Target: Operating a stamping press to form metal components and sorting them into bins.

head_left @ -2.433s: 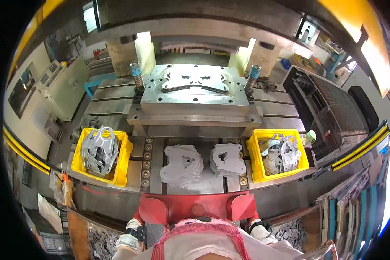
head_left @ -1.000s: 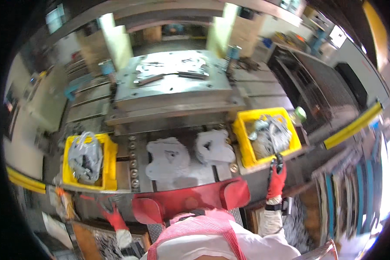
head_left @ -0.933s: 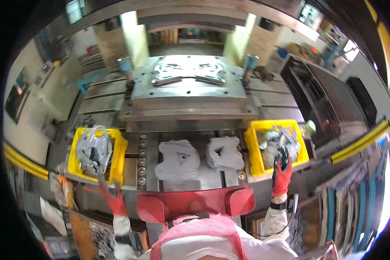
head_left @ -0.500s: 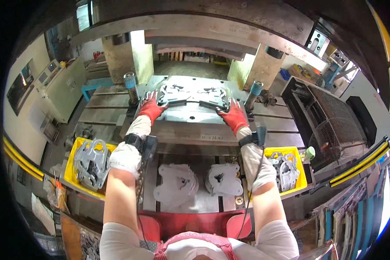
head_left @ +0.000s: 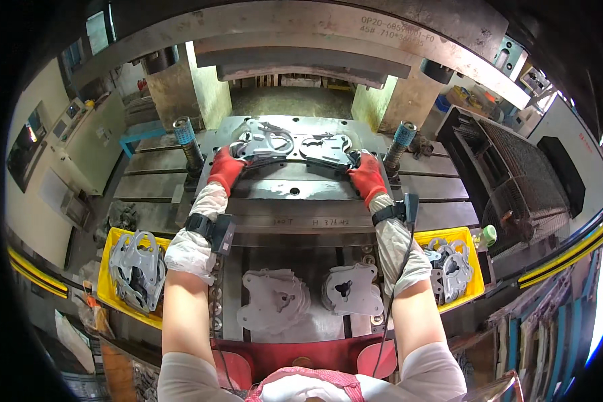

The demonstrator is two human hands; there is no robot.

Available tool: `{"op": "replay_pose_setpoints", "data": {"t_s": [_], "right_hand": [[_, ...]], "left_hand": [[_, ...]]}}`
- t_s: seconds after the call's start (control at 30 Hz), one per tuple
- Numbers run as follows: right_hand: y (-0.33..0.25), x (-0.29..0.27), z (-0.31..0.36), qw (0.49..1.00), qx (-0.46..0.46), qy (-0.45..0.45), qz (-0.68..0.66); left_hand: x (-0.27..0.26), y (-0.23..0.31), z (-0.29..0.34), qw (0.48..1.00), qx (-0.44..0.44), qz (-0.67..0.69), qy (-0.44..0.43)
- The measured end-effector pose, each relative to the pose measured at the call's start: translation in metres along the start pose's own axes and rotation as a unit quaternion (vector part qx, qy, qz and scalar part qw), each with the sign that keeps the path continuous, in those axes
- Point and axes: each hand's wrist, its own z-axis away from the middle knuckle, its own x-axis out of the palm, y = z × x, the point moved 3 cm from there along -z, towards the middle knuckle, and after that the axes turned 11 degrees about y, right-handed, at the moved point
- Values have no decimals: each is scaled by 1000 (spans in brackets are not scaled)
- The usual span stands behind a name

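Note:
Both hands wear red gloves with grey fingertips and reach to the die block (head_left: 248, 190) on the press bed. My left hand (head_left: 228, 167) is closed on the outer edge of a grey stamped metal plate (head_left: 279, 142), which sits raised and tilted over the left side of the die. At the right side, my right hand (head_left: 367, 177) grips the outer edge of a second stamped metal plate (head_left: 323, 145). The gloves partly hide both gripped edges. Nearer to me lie a left stack of grey metal plates (head_left: 269, 309) and a right stack of grey metal plates (head_left: 356, 295).
Yellow bins of metal parts stand at the left (head_left: 106, 285) and right (head_left: 477, 276). Blue-topped guide posts rise beside the die, left (head_left: 187, 144) and right (head_left: 398, 149). The heavy upper die (head_left: 301, 61) hangs overhead. A mesh-covered frame (head_left: 522, 181) stands far right.
Fingers that lay spread beside the die are now closed on the two plates. The plates have shifted and risen from their places, the left one more clearly. The view has shifted slightly.

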Motion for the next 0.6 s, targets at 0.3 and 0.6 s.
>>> {"op": "replay_pose_setpoints", "data": {"t_s": [0.3, 0.6], "right_hand": [[4, 0, -15, 994, 34, -69, 72], [-25, -20, -15, 978, -36, -128, 158]], "left_hand": [[-41, 47, 39, 987, 24, 127, -95], [-147, 19, 176, 920, 94, 371, -88]]}}
